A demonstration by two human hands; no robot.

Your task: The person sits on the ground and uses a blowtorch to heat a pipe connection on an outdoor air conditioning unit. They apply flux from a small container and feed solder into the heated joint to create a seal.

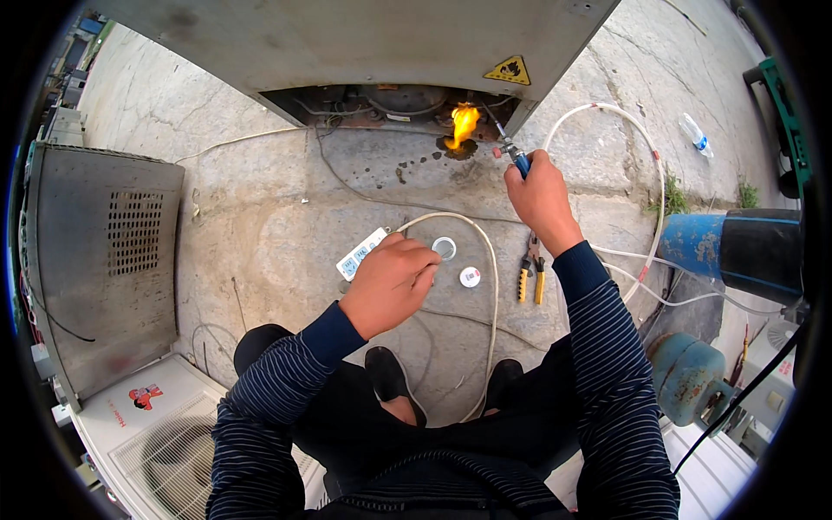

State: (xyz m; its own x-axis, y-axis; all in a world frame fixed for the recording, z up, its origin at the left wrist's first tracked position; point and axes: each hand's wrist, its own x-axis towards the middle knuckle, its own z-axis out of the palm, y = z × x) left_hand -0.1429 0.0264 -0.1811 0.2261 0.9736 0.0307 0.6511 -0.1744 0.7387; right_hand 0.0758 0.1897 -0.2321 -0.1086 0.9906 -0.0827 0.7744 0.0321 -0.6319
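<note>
My right hand (543,198) is wrapped round the blue handle of a gas torch (520,159). Its thin metal tube points up at the open bottom of a big metal cabinet (381,39). A yellow flame (464,124) burns just left of the tube's end, above a dark patch on the concrete. My left hand (391,283) hovers over the ground with its fingers curled together; what they hold, if anything, I cannot make out. Beside that hand lie a white power strip (362,253), a small round open tin (444,249) and a white round lid (470,276).
Yellow-handled pliers (531,270) lie between my forearms. A pale hose (656,160) loops at the right, near a blue cylinder (693,245) and a rusty teal tank (689,377). A metal box (104,269) and an air-conditioner unit (165,416) stand left. Cables cross the concrete.
</note>
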